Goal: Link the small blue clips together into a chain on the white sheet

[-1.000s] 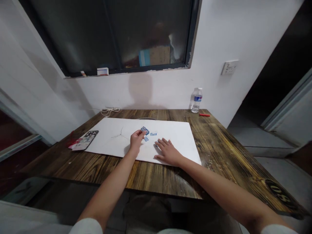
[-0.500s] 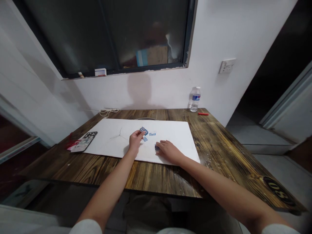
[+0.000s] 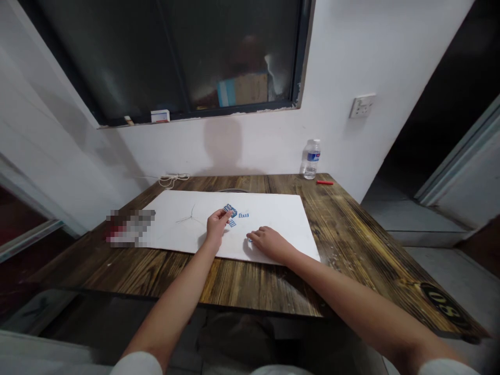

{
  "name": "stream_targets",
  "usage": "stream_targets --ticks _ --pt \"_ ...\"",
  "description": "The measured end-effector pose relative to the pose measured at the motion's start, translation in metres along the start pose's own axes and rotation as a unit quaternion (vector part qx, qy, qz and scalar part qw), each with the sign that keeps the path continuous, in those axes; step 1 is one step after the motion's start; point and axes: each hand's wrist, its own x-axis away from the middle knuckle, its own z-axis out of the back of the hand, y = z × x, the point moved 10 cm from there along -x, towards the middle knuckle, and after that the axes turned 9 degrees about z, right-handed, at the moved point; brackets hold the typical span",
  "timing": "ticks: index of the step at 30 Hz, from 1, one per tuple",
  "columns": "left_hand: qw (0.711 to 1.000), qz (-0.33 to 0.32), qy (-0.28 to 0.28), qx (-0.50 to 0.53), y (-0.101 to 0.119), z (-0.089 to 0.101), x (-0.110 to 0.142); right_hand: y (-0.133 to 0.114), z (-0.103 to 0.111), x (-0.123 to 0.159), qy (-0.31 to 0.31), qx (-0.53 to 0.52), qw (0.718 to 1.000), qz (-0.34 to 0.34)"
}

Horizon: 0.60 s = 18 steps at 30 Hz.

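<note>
My left hand rests on a large white paper sheet, its fingertips pinching a small blue-and-white printed piece. A similar strip lies just below those fingers, and another lies to the right, apart from both hands. My right hand sits with curled fingers on the sheet. Its fingertips cover most of a tiny blue piece. A faint pencil mark lies left of my left hand.
The sheet lies on a dark wooden table. A pixelated patch covers the table's left side. At the back stand a water bottle and a red stick, with a white cord behind the table's left corner.
My right hand has drawn its spread fingers together and slid left over the tiny blue piece. My left hand has barely moved. The view has shifted slightly.
</note>
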Motion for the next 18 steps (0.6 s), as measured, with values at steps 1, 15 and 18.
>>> stream_targets --ticks 1,15,18 --pt "1.000 0.000 0.000 0.000 0.000 0.000 0.000 -0.001 0.001 0.000 0.000 0.005 1.000 0.004" --pt "1.000 0.006 0.000 -0.005 0.000 0.000 0.000 0.001 0.007 0.004 -0.003 -0.032 0.999 0.030" --pt "1.000 0.001 -0.005 -0.005 0.001 -0.001 0.000 0.008 0.009 0.006 0.005 -0.039 0.999 0.006"
